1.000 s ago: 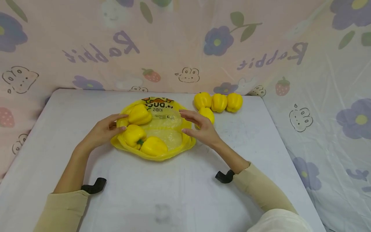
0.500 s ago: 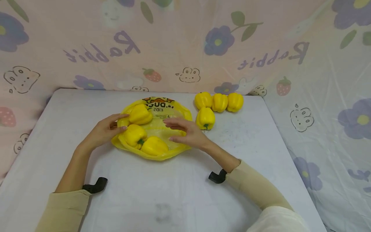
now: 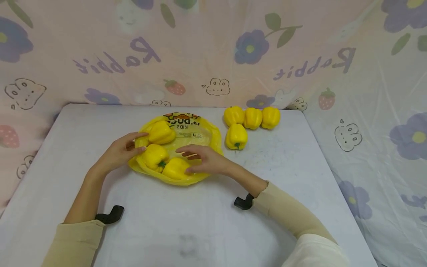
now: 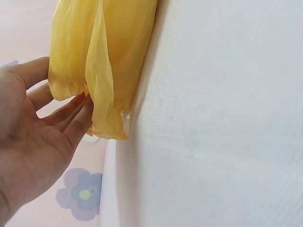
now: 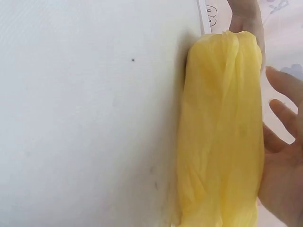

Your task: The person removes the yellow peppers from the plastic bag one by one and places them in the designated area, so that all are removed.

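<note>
A yellow plastic bag (image 3: 215, 139) lies spread on the table with its mouth rolled wide. Inside its left half are several yellow bell peppers (image 3: 161, 133), one partly hidden near the left rim. My left hand (image 3: 121, 151) holds the bag's left rim, thumb over the edge and fingers against the outside, as the left wrist view shows. Over the bag's near right part reaches my right hand (image 3: 208, 160), fingers loosely bent and spread. Its thumb is close to the nearest pepper (image 3: 176, 168); whether they touch I cannot tell. In the right wrist view the bag's yellow side (image 5: 220, 132) hides part of that hand.
Several more yellow bell peppers (image 3: 252, 118) sit together on the white table (image 3: 160, 230), to the right of the bag near the back edge. A printed curtain (image 3: 200, 66) hangs behind the table and along its right side.
My right hand has moved left and nearer, from the bag's right rim to over its inside, close to the front pepper. The left hand stays at the left rim.
</note>
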The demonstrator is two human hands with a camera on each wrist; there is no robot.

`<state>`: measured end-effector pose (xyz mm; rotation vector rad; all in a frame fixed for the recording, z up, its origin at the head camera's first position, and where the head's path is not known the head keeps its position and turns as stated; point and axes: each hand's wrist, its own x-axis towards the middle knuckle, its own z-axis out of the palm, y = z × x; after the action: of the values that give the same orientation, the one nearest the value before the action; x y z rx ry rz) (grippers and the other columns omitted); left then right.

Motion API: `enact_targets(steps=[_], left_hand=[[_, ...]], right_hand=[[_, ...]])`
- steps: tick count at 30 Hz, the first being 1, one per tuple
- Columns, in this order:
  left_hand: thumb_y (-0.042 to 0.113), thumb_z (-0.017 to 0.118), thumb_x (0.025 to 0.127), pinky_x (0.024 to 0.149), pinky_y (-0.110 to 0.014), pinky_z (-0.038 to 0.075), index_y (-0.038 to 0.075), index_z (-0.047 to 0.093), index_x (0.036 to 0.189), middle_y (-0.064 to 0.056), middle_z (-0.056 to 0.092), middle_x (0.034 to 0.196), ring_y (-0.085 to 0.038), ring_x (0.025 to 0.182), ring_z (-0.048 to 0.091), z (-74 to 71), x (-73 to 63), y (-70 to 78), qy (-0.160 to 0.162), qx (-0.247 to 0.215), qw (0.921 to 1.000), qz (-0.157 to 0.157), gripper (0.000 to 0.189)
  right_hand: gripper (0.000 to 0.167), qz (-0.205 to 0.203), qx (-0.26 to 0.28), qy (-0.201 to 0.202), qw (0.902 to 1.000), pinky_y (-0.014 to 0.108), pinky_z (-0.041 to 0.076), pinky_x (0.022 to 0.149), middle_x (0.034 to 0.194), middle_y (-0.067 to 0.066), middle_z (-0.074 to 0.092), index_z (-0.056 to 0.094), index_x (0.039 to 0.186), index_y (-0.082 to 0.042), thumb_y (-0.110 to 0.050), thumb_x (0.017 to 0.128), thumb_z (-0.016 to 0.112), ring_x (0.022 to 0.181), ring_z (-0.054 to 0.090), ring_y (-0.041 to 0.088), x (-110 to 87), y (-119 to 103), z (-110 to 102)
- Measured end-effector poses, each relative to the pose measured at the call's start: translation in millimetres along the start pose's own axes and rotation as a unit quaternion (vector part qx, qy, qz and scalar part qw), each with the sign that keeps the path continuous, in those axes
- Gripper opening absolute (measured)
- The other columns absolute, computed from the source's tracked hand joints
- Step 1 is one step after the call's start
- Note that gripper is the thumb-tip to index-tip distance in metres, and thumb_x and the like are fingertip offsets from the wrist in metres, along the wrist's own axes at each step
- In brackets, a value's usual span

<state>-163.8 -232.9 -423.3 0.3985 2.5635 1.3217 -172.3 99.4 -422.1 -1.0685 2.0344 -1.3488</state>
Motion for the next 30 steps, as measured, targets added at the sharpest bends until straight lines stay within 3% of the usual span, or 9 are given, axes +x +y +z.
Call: enact_targets(steps=[7,15,22,30], left_hand=[[0.029,0.061,0.1,0.108,-0.064,0.033,0.014,0.046,0.149,-0.02,0.038,0.154,-0.046,0.136,0.037,0.5,-1.1,1.1,-0.005,0.003,0.9999,-0.01,0.054],[0.031,0.062,0.1,0.105,-0.063,0.037,0.014,0.045,0.15,-0.02,0.037,0.154,-0.046,0.131,0.042,-0.5,-0.1,1.3,-0.006,0.007,0.9999,-0.013,0.055],[0.028,0.062,0.1,0.106,-0.063,0.037,0.012,0.045,0.149,-0.021,0.038,0.153,-0.046,0.132,0.042,0.1,0.0,0.9,-0.004,0.005,0.9999,-0.009,0.054],[0.027,0.062,0.1,0.1,-0.058,0.042,0.012,0.046,0.149,-0.021,0.039,0.153,-0.042,0.124,0.046,0.0,0.8,0.0,0.0,0.011,0.9999,-0.012,0.054]], right_hand=[[0.072,0.047,-0.04,-0.047,0.997,0.026,0.042,0.107,0.15,0.002,0.046,0.044,0.149,-0.014,-0.012,0.086,0.079,0.132,0.048,0.013,0.1,1.1,3.5],[0.087,0.046,-0.109,-0.094,0.9885,0.026,0.03,0.115,0.157,-0.004,0.036,0.031,0.156,-0.023,-0.017,0.085,0.081,0.139,0.036,0.008,1.3,3.6,7.3],[0.088,0.04,-0.115,-0.087,0.9888,0.028,0.027,0.117,0.157,-0.006,0.037,0.032,0.156,-0.025,-0.019,0.083,0.082,0.14,0.034,0.007,2.5,4.2,9.5],[0.088,0.048,-0.101,-0.062,0.9917,0.029,0.036,0.112,0.154,-0.003,0.04,0.034,0.155,-0.023,-0.02,0.082,0.084,0.135,0.041,0.01,-0.6,3.1,6.7]])
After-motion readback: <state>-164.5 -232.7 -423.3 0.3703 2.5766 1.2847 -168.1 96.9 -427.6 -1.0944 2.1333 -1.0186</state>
